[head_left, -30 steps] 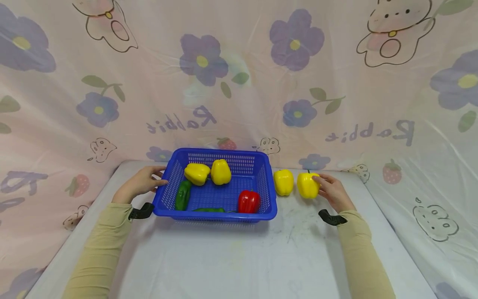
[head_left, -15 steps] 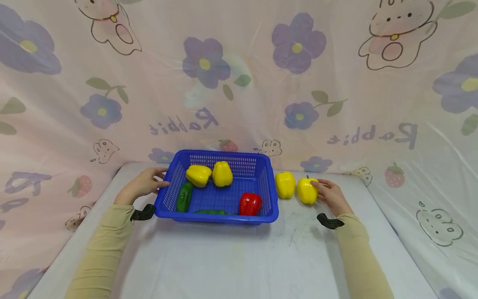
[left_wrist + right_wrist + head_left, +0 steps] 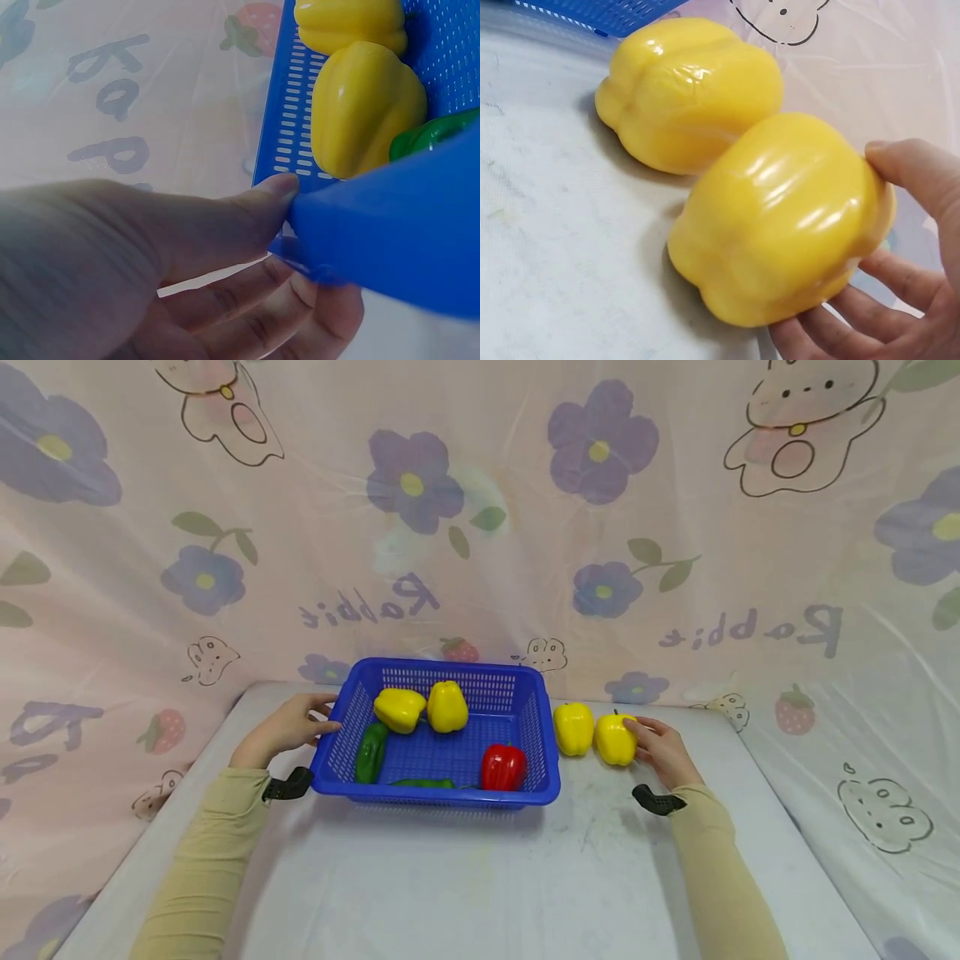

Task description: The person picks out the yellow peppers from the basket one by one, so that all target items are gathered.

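My left hand grips the left rim of a blue plastic basket; in the left wrist view the thumb lies at the rim and the fingers curl beneath it. To the basket's right, my right hand holds a yellow bell pepper low over the table, thumb on one side and fingers round its lower side in the right wrist view. Close beside that one, between it and the basket, a second yellow bell pepper lies on the table.
Inside the basket are two yellow bell peppers, a red bell pepper and two green peppers, one partly hidden by the front wall. A printed curtain hangs behind the white table.
The yellow bell pepper in my right hand has come down and slightly left, closer to the one beside the basket. My left hand keeps its grip on the basket rim.
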`<state>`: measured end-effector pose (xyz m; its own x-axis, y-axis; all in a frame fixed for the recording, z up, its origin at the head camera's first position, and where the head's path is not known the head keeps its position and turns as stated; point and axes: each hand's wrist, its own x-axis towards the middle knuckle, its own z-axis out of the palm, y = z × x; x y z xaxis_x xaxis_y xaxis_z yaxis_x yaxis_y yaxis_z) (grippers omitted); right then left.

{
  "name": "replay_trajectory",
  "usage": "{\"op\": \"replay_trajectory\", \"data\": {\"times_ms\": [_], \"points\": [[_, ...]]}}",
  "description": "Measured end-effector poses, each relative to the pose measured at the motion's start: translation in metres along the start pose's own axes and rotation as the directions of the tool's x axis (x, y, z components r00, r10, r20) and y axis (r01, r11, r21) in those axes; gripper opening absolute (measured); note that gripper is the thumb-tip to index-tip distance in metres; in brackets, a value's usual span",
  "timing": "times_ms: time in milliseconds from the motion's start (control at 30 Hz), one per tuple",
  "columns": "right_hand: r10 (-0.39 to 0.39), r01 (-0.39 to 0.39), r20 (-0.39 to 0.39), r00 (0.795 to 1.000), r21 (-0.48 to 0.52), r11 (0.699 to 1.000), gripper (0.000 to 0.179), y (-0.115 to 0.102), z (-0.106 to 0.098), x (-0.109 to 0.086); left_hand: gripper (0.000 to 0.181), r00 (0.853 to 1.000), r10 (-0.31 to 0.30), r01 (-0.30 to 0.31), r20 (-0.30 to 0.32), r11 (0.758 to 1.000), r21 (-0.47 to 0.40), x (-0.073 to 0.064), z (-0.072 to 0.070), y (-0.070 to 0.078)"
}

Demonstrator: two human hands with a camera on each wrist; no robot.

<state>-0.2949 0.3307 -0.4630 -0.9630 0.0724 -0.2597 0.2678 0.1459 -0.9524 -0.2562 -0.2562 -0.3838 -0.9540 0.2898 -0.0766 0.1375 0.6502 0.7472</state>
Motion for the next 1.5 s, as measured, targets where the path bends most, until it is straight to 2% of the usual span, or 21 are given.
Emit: {"op": "replay_trajectory", "data": {"times_ms": [500, 800, 1067, 1267, 1500], "points": [[0.015, -0.016, -0.061, 0.998, -0.005, 1.0, 0.083, -0.004, 0.001, 0.01, 0.06, 1.0, -0.008, 0.008, 0.001, 1.0, -0.009, 0.003, -0.001, -0.001], [0.013, -0.012, -0.044, 0.999, 0.002, 1.0, 0.084, -0.004, -0.002, 0.009, 0.06, 1.0, -0.012, 0.012, 0.001, 1.0, -0.004, 0.004, -0.001, 0.001], [-0.003, 0.004, -0.029, 1.0, 0.021, 1.0, 0.081, -0.005, -0.004, 0.002, 0.059, 1.0, -0.016, 0.016, 0.011, 1.0, -0.014, 0.002, 0.001, -0.001], [-0.05, 0.051, -0.032, 0.998, 0.015, 0.999, 0.084, -0.019, -0.009, -0.005, 0.06, 1.0, -0.01, 0.01, 0.011, 1.0, -0.027, 0.002, 0.001, -0.002], [-0.122, 0.124, -0.046, 0.991, 0.04, 0.991, 0.086, -0.045, -0.009, -0.01, 0.06, 1.0, -0.012, 0.012, 0.012, 1.0, -0.021, 0.002, -0.002, -0.003]]}}
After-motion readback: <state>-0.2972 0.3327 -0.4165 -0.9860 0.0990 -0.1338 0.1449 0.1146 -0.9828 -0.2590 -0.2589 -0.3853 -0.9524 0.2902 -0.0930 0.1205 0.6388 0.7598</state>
